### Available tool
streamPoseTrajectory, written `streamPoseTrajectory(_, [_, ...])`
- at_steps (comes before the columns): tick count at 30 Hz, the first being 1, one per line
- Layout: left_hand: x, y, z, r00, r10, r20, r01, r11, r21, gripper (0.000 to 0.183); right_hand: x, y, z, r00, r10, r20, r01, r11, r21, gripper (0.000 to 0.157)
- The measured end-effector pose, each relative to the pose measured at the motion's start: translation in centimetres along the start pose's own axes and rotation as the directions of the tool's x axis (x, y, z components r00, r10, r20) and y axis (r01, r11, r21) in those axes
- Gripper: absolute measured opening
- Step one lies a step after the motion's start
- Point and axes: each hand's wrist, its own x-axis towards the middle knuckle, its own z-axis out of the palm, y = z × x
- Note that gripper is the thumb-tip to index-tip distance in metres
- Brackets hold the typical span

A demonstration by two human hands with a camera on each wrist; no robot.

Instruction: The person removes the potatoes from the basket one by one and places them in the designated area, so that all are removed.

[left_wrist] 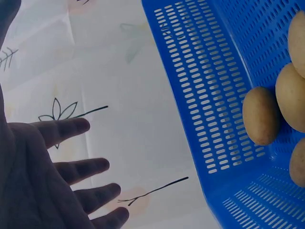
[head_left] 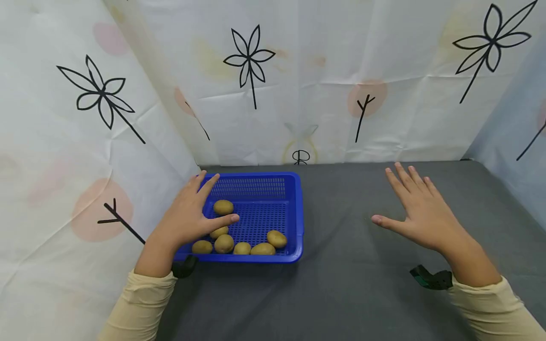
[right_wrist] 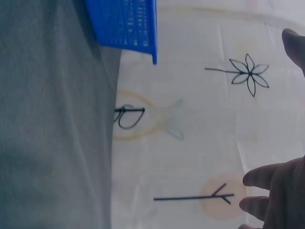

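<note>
A blue plastic basket (head_left: 298, 213) with slotted walls stands left of centre in the head view. Several potatoes (head_left: 263, 248) lie in it, mostly along its near side, with one potato (head_left: 223, 207) farther back. My left hand (head_left: 187, 213) is held above the basket's left part, fingers spread and holding nothing; it hides some of the basket. Over the grey cloth to the right, my right hand (head_left: 422, 213) is raised with its fingers extended, apart from any object. In the left wrist view, the left hand's fingers (left_wrist: 95, 198) are spread beside the basket's wall (left_wrist: 200, 95).
Grey cloth (head_left: 341, 284) covers the table. White curtains (head_left: 324, 57) with flower drawings hang behind it and along the left side, and a bluish curtain (head_left: 520, 118) hangs at the right. Each wrist wears a dark strap (head_left: 432, 278).
</note>
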Motion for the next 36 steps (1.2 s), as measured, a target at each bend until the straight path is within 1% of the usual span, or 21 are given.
streamPoseTrajectory(5, [0.4, 0.3, 0.0, 0.999, -0.001, 0.045, 0.003, 0.999, -0.049, 0.117, 0.5, -1.6, 1.1, 0.999, -0.036, 0.004, 0.036, 0.998, 0.049, 0.113])
streamPoseTrajectory(9, [0.7, 0.5, 0.0, 0.997, 0.016, 0.070, -0.011, 0.997, -0.075, 0.116, 0.8, -2.7, 1.8, 0.998, -0.042, 0.039, 0.038, 0.996, 0.076, 0.114])
streamPoseTrajectory(12, [0.7, 0.4, 0.1, 0.996, 0.029, 0.080, -0.022, 0.996, -0.086, 0.115, 0.9, -3.2, 2.3, 0.997, -0.053, 0.057, 0.048, 0.995, 0.086, 0.113])
streamPoseTrajectory(15, [0.5, 0.3, 0.1, 0.996, 0.037, 0.080, -0.030, 0.996, -0.088, 0.116, 1.0, -3.6, 2.6, 0.996, -0.061, 0.058, 0.055, 0.994, 0.096, 0.113])
streamPoseTrajectory(20, [-0.1, -0.4, 0.2, 0.998, 0.045, 0.053, -0.040, 0.996, -0.085, 0.119, 1.0, -4.1, 3.1, 0.997, -0.064, 0.047, 0.059, 0.992, 0.111, 0.112])
streamPoseTrajectory(26, [-1.5, -1.4, 0.5, 0.999, 0.050, -0.006, -0.050, 0.996, -0.071, 0.123, 1.5, -4.9, 3.6, 0.996, -0.081, 0.033, 0.075, 0.986, 0.148, 0.110])
streamPoseTrajectory(31, [-2.9, -1.9, 0.5, 0.999, 0.009, -0.045, -0.011, 0.999, -0.049, 0.127, 2.1, -5.8, 4.0, 0.996, -0.092, -0.008, 0.092, 0.978, 0.187, 0.105])
streamPoseTrajectory(36, [-4.1, -2.9, 0.9, 0.997, -0.027, -0.074, 0.024, 0.999, -0.042, 0.131, 3.2, -6.6, 3.9, 0.993, -0.109, -0.036, 0.115, 0.966, 0.232, 0.099])
